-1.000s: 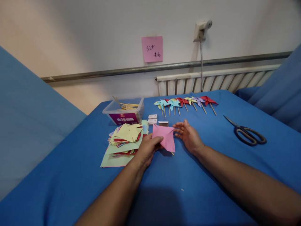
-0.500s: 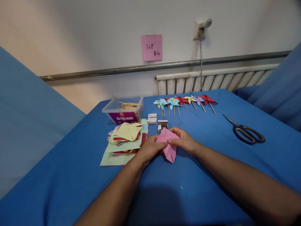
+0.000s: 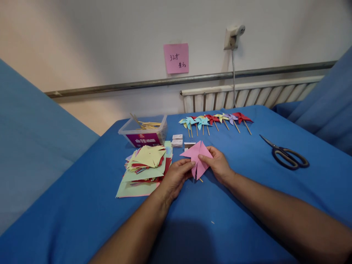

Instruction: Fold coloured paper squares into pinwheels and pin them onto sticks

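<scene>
Between both hands is a square of pink paper [image 3: 198, 156], slit in from its corners. My left hand [image 3: 178, 175] pinches its lower left side, thumb on top. My right hand [image 3: 217, 165] grips the right side, its thumb pressed near the middle. The tip of a thin wooden stick [image 3: 201, 180] pokes out below the paper; the rest of it is hidden. Just behind the paper, a small open box [image 3: 189, 145] is partly covered. Two small white boxes [image 3: 177, 140] stand to its left.
Left of my hands lies a stack of cut coloured paper [image 3: 148, 157], before a plastic tub [image 3: 143, 138] of wooden sticks. Several finished pinwheels [image 3: 203, 121] line the back of the blue-covered table [image 3: 236, 227]. Black-handled scissors [image 3: 286, 154] rest at right.
The pink paper has been turned and spread flatter, with its slits now showing. A stick tip has come into sight beneath it. The thumbs have shifted on the paper.
</scene>
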The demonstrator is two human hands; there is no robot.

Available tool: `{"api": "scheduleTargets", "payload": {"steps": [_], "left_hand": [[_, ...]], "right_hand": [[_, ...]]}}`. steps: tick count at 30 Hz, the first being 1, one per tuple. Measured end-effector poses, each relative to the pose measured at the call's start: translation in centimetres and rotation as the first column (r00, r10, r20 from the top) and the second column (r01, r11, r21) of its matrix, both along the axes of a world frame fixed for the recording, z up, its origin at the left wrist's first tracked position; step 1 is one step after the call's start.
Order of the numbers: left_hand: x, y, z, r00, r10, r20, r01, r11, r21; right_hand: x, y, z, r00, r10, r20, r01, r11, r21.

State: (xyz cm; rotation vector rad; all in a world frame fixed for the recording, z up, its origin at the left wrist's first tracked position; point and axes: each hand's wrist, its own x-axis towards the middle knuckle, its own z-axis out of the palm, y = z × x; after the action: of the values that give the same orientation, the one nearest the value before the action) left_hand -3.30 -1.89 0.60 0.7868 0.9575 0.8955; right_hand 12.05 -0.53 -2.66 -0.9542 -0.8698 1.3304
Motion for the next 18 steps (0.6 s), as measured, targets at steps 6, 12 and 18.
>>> {"api": "scheduleTargets", "payload": {"steps": [6,12,18], "left_hand": [[0.05,0.10,-0.01,0.997,0.079,0.003,-0.079,0.996,-0.034],[-0.19,0.33,0.03,0.995,0.039,0.097,-0.031,0.996,-0.080],[-0.17,0.26,-0.20,0.994,0.035,0.102,-0.028,0.997,-0.077]], "right_hand": [[-0.40,-0.38,0.03,1.000,0.003,0.006,-0.003,0.999,0.033],[-0.30,-0.20,-0.23,1.000,-0.028,-0.011,0.029,0.999,0.025],[-0.21,-0.12,-0.38,1.000,-0.021,-0.007,0.021,1.000,0.016]]}}
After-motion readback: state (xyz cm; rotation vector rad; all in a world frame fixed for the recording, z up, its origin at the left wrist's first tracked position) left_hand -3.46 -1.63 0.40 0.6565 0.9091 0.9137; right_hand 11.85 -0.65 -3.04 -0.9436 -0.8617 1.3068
